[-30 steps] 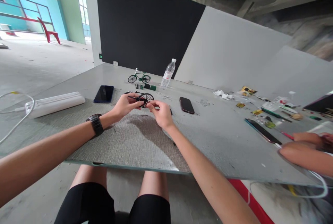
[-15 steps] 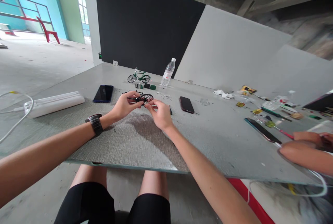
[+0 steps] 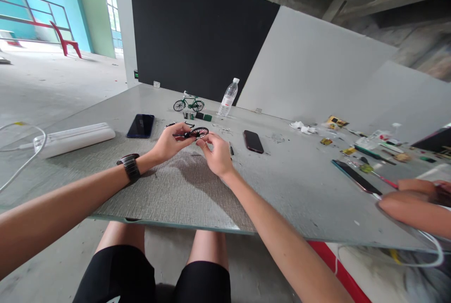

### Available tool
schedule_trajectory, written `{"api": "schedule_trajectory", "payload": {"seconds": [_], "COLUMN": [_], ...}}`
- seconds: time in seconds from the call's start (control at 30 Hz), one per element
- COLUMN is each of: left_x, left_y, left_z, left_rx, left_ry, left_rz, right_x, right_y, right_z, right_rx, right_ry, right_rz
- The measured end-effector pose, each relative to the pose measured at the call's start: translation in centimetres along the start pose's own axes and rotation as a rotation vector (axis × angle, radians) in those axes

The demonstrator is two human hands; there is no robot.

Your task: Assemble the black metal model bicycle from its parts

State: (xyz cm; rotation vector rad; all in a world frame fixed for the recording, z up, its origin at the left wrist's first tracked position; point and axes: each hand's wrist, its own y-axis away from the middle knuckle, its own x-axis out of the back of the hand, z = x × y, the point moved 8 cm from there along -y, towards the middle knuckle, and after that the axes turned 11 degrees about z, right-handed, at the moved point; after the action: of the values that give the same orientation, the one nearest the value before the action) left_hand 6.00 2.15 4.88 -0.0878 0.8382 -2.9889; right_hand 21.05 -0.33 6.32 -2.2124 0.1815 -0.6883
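Note:
Between my hands, just above the table, is a black spoked toy bicycle wheel joined to dark frame parts. My left hand is closed on the dark frame part at the wheel's left side. The fingertips of my right hand pinch the wheel's near right rim. Beyond them a green model bicycle stands upright. Small green and black pieces lie in front of it, and tiny loose parts lie just past my right hand.
Phones lie on either side, one at left and one at right. A water bottle stands by the wall. At far left is a white power strip with a cable. Another person's arms rest at right near scattered tools.
The wheel has tipped slightly flatter between my fingers. Both hands stay in nearly the same place.

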Motion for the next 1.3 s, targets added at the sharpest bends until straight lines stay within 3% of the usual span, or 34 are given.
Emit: {"api": "schedule_trajectory", "payload": {"seconds": [0.53, 0.8, 1.07, 1.3], "left_x": [-0.7, -1.0, -0.9, -0.1], "left_y": [0.3, 0.4, 0.5, 0.2], "left_z": [0.6, 0.6, 0.6, 0.5], "left_rx": [-0.084, -0.11, -0.153, -0.202], "left_ry": [-0.065, -0.018, -0.057, -0.121], "left_rz": [-0.101, -0.134, -0.12, -0.017], "right_x": [0.6, 1.2, 1.8, 0.9], "right_y": [-0.1, -0.1, -0.3, -0.2], "right_z": [-0.4, 0.1, 1.5, 0.9], "right_rx": [0.071, 0.061, -0.1, -0.153], "right_ry": [0.002, 0.077, -0.034, -0.146], "right_rz": [0.016, 0.094, 0.176, 0.082]}}
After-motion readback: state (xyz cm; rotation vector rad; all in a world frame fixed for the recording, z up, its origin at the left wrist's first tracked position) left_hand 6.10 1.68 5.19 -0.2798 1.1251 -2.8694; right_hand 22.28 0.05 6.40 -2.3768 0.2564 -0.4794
